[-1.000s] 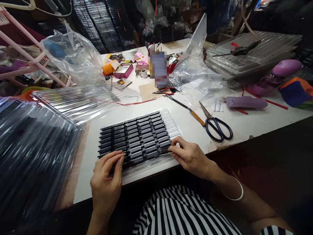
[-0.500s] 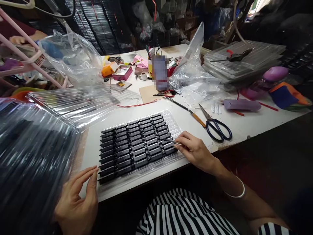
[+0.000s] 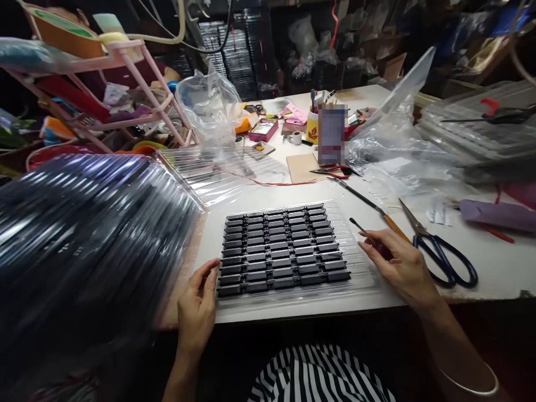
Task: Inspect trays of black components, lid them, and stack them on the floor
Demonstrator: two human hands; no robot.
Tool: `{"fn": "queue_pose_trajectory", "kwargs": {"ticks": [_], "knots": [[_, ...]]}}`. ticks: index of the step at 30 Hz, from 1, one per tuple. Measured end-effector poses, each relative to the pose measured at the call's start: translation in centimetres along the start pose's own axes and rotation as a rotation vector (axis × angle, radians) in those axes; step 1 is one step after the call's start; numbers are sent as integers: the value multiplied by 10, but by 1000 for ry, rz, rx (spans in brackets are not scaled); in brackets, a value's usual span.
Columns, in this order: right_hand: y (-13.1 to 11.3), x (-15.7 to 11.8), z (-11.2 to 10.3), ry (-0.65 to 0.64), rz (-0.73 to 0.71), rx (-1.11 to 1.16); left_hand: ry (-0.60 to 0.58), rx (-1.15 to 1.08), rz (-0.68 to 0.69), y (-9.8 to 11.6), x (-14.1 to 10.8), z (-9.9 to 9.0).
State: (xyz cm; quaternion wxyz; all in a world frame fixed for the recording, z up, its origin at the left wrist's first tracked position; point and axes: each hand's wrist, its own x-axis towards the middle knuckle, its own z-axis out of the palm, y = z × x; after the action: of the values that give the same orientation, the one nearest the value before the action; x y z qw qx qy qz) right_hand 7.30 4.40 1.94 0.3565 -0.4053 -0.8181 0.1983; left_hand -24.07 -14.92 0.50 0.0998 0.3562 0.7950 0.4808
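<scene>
A clear plastic tray (image 3: 363,274) lies on the white table, filled with rows of black toothed strips (image 3: 278,245) that look like electronic connectors or chips. My left hand (image 3: 199,301) is closed at the tray's left edge, thumb and fingers pinching it. To the right of the tray, my right hand (image 3: 400,262) is closed around a thin dark tool (image 3: 357,224) with a small widened tip. That tip points up and left, apart from the strips; its exact kind is unclear.
Left of the tray rises a large stack of filled plastic trays (image 3: 104,223). Scissors (image 3: 435,245) and a wooden-handled tool (image 3: 377,206) lie at the right. Behind are red-handled pliers (image 3: 335,171), plastic bags (image 3: 389,139), a phone (image 3: 330,134) and a pink rack (image 3: 142,84).
My right hand has drawn the tool off the strips, to the right of the tray. My left hand now grips the tray's left edge. The view has swung left.
</scene>
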Motion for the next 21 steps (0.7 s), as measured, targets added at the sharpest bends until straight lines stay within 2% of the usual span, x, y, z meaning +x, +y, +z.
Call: {"fn": "queue_pose_trajectory", "kwargs": {"ticks": [7,11,17,19,21], "knots": [[19,11,8,45,1,-124,-47,-166,-102,-4,-1,-1],[35,14,7,74,-22,-291,-54,-167,-100,-5,-1,-2],[49,9,10,104,-23,-341,-55,-172,-76,-6,-3,-2],[51,8,12,123,-54,-345,-40,-123,-35,-4,-1,-2],[51,8,13,133,-76,-347,-5,-7,109,3,6,0]]}}
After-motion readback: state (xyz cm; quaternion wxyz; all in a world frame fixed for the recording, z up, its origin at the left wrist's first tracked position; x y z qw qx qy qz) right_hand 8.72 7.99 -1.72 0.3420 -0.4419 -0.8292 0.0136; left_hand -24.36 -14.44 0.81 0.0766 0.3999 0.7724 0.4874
